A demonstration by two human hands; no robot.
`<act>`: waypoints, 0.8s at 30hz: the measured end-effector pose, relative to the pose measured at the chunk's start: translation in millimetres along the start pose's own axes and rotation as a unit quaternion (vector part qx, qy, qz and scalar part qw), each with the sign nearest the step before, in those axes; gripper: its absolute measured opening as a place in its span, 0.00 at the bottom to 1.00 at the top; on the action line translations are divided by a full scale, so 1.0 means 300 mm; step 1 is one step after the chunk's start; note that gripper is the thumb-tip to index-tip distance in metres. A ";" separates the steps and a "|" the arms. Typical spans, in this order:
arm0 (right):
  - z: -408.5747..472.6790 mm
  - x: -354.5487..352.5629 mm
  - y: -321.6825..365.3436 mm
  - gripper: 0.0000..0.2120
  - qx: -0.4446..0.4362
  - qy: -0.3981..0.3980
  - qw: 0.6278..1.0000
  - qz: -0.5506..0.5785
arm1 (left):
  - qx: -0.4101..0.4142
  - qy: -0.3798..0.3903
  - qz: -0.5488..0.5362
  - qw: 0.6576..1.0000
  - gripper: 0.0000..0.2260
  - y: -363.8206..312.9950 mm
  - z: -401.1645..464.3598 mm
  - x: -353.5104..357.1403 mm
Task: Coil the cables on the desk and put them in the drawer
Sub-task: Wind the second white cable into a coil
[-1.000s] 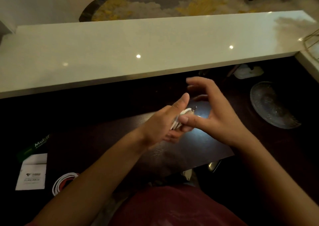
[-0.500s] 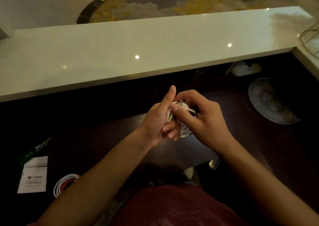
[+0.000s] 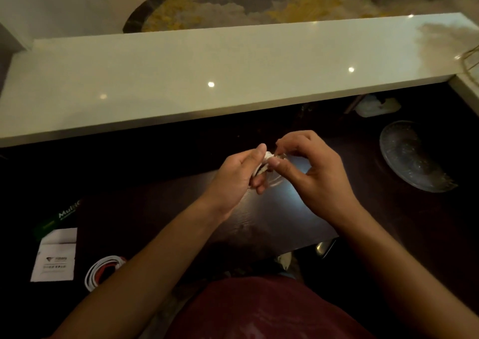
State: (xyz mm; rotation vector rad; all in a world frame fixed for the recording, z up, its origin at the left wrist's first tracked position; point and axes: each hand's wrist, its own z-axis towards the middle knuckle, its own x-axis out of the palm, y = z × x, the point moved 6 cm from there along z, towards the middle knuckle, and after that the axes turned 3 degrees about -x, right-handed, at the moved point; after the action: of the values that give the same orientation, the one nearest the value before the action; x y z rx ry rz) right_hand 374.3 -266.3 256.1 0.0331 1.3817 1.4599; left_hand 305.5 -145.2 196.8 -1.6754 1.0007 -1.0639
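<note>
A small white cable point(image 3: 264, 164) is bunched into a coil between both hands, above the dark desk point(image 3: 272, 209). My left hand point(image 3: 237, 175) grips the coil with fingers curled round it and thumb up. My right hand point(image 3: 311, 173) pinches the cable's end at the top of the coil with thumb and forefinger. Most of the cable is hidden by the fingers. A second coiled cable point(image 3: 103, 271), white and red, lies at the lower left in a dark recess, partly behind my left forearm.
A long white counter ledge point(image 3: 207, 79) runs across behind the desk. A glass dish point(image 3: 412, 157) sits at the right, with a white object point(image 3: 375, 105) behind it. White paper cards point(image 3: 55, 255) and a green box point(image 3: 59, 217) lie at the left.
My right hand closed from an open spread onto the cable and now pinches its end at the coil's top. The left hand kept its grip and rose slightly.
</note>
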 end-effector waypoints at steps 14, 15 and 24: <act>0.017 -0.077 0.029 0.04 0.024 -0.045 0.991 0.128 | 0.119 -0.012 0.119 0.986 0.22 -0.054 -0.056 0.010; 0.020 -0.071 0.016 0.04 0.044 -0.042 0.986 0.157 | 0.104 0.029 0.087 0.990 0.21 -0.056 -0.059 0.016; -0.003 0.059 -0.046 0.09 0.268 0.018 0.894 0.358 | 0.040 0.135 -0.031 0.990 0.09 -0.062 -0.049 0.018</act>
State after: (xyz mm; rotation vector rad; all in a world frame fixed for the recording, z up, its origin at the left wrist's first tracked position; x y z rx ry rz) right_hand 375.0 -258.3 235.2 0.9632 1.8776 1.5958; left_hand 296.4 -148.6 219.0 -1.5325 1.0674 -1.3811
